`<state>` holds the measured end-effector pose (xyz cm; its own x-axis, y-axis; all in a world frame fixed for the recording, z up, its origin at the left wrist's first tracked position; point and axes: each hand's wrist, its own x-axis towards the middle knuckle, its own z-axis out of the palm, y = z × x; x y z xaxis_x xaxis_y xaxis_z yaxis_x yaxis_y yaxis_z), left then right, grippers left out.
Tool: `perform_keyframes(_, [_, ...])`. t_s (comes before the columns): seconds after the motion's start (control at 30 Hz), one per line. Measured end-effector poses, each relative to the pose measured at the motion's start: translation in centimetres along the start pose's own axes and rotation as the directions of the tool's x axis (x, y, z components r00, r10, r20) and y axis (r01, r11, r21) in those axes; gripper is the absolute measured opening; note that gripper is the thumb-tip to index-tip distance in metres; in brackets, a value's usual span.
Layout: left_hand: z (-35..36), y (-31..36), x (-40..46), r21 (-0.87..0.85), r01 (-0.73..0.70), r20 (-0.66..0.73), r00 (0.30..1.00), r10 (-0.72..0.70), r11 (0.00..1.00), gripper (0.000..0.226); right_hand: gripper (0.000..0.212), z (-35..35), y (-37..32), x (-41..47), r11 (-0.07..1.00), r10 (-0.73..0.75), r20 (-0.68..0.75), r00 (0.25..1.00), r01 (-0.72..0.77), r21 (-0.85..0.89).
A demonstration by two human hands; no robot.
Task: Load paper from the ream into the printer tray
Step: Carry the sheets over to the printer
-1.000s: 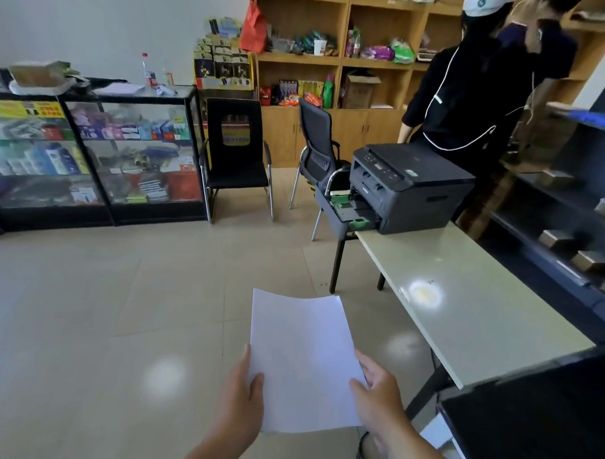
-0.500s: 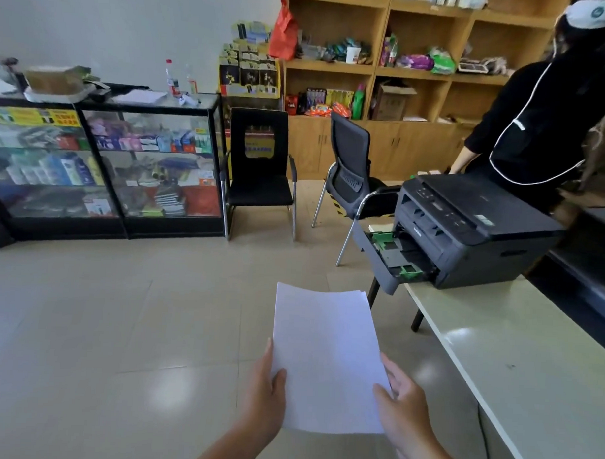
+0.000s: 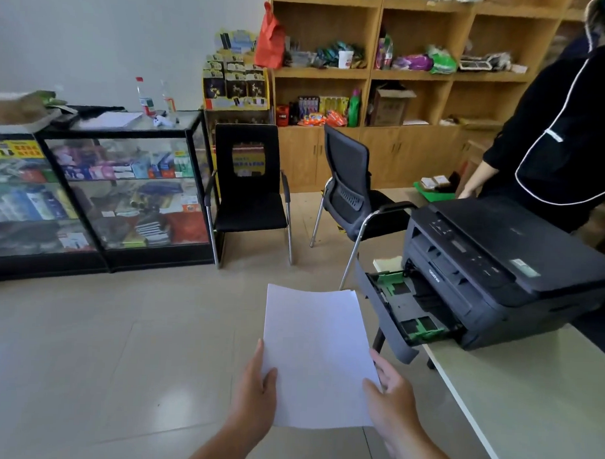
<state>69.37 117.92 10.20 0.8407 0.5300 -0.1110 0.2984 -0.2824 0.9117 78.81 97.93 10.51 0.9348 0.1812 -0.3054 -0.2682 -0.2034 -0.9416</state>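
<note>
Both hands (left hand point(image 3: 256, 392), right hand point(image 3: 393, 400)) are gripping paper stack point(image 3: 319, 353) by its edges, near open printer tray point(image 3: 406, 301); should be squaring w/ green guides.

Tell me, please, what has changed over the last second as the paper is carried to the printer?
The person has walked closer: the printer and its open tray now loom larger and lower on the right, and the tray sits just beyond the paper's right edge. Unchanged: the left hand and right hand still hold the paper by its side edges, the tray holds no paper, and the bystander in black remains behind the printer.
</note>
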Motion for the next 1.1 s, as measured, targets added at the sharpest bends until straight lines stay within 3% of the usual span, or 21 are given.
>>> perform_keyframes(0.43, [0.5,-1.1,16.2,0.012,-0.05,-0.013,0.999,0.051,0.999,0.056,0.064,4.7,-3.4,12.0,0.995,0.099,-0.051,0.994,-0.098,0.02])
perform_keyframes(0.6, [1.0,-1.3,24.2,0.026,-0.111,0.031,0.993,0.11,0.994,0.097,0.061,6.8,-5.3,16.0,0.987,0.123,-0.162,0.979,-0.104,0.121])
perform_keyframes(0.73, [1.4,-2.0,31.3,0.065,-0.101,0.239,0.967,0.083,0.993,0.101,0.059,8.8,-6.0,18.0,0.983,0.144,-0.264,0.954,-0.109,0.145])
perform_keyframes(0.87, [3.3,-0.6,35.2,0.171,-0.211,0.371,0.919,0.135,0.962,0.061,0.059,8.9,-5.8,18.9,0.975,0.196,-0.409,0.892,-0.132,0.18])
perform_keyframes(0.93, [5.0,0.4,35.8,0.142,-0.271,0.428,0.884,0.188,0.952,0.059,0.06,8.2,-5.0,18.9,0.97,0.215,-0.471,0.856,-0.132,0.203])
perform_keyframes(1.0, [6.9,1.5,36.1,0.131,-0.32,0.482,0.848,0.222,0.938,0.065,0.059,7.0,-4.5,18.9,0.962,0.247,-0.542,0.803,-0.138,0.235])
perform_keyframes(1.1, [10.1,3.1,36.4,0.118,-0.34,0.592,0.778,0.209,0.933,0.055,0.057,5.4,-3.7,18.8,0.938,0.318,-0.641,0.699,-0.133,0.32])
